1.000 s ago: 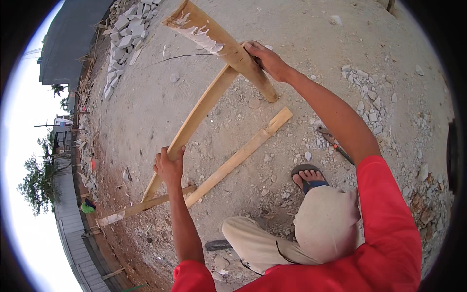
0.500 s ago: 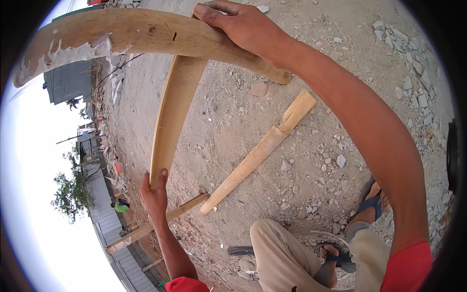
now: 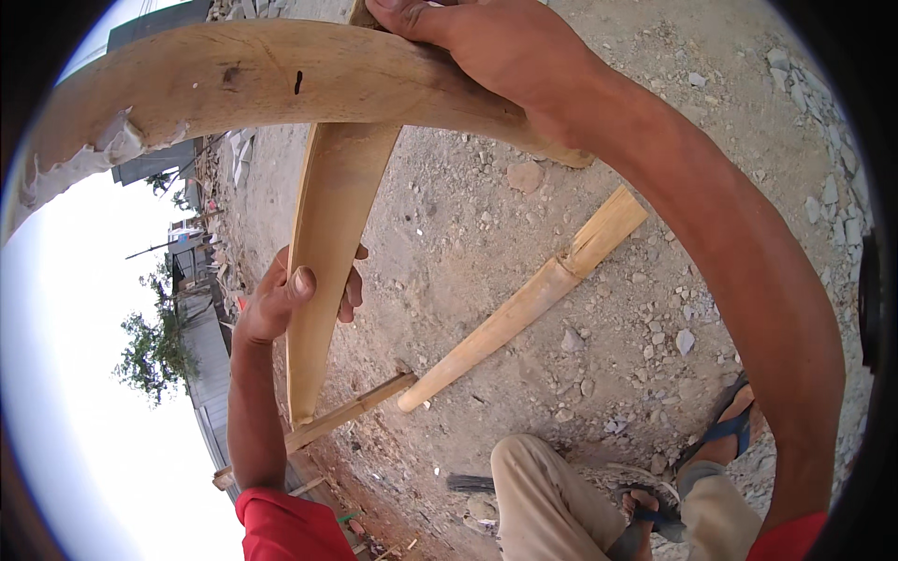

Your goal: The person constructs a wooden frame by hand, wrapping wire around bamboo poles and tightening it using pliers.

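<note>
Gripping a curved pole (image 3: 346, 79) toward its one o'clock end, the right hand (image 3: 496, 47) is laying its thumb over the wood, close to where a split strip (image 3: 341, 206) is crossing behind. From where I'm standing, that hold is probably keeping the two pieces pressed together, but the fingers are disappearing past the upper edge of view, so I can't tell how they are closing. The pole is sweeping round from ten o'clock through eleven to one, carrying a white smear (image 3: 120, 142) near its ten o'clock end.

The strip is running from eleven o'clock down to eight, its hollow face showing. At nine, the left hand (image 3: 271, 309) is grasping it, thumb resting on the near edge, fingers wrapping behind and peeping out at the other side. Holding there, well apart from the right hand, it is likely steadying the long piece against swinging.

At seven o'clock a board (image 3: 351, 409) is lying beyond the strip's lower end; whether they are touching, I can't tell. A loose strip (image 3: 524, 290) is lying on the ground (image 3: 449, 252) from two o'clock toward half past six, out of both hands. At four, sandals (image 3: 728, 428) are standing back, seemingly leaving room.
</note>
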### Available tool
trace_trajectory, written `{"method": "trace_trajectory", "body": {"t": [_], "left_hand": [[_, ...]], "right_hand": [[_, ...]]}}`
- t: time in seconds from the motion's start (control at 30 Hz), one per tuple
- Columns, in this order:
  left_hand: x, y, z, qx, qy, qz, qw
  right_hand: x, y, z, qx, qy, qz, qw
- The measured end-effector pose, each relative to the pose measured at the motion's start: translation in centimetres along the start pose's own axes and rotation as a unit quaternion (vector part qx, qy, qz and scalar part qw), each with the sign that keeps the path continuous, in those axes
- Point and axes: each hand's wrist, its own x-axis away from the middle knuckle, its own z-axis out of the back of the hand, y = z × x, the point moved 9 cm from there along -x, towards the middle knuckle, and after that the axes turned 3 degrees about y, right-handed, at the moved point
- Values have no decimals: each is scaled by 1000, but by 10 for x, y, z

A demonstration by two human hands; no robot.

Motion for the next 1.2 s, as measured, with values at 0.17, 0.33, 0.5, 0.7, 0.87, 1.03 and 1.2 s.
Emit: {"method": "trace_trajectory", "body": {"t": [0.17,0.33,0.5,0.7,0.87,1.03,1.2], "left_hand": [[20,19,9,-49,71,10,996],[16,15,8,-54,97,7,994],[17,12,9,-41,105,3,994],[27,5,19,-46,166,2,985],[13,8,14,-59,137,5,989],[20,9,16,-56,152,15,987],[18,11,17,-60,155,16,986]], "right_hand": [[14,-21,-3,43,8,-56,998],[14,-23,-8,57,-22,-54,997],[19,-40,-2,-53,-53,117,990],[25,-27,-17,-126,-160,45,978],[24,-30,-6,-132,-109,64,983],[27,-25,-8,-188,-110,40,975],[17,-25,-7,-72,-67,18,995]]}}
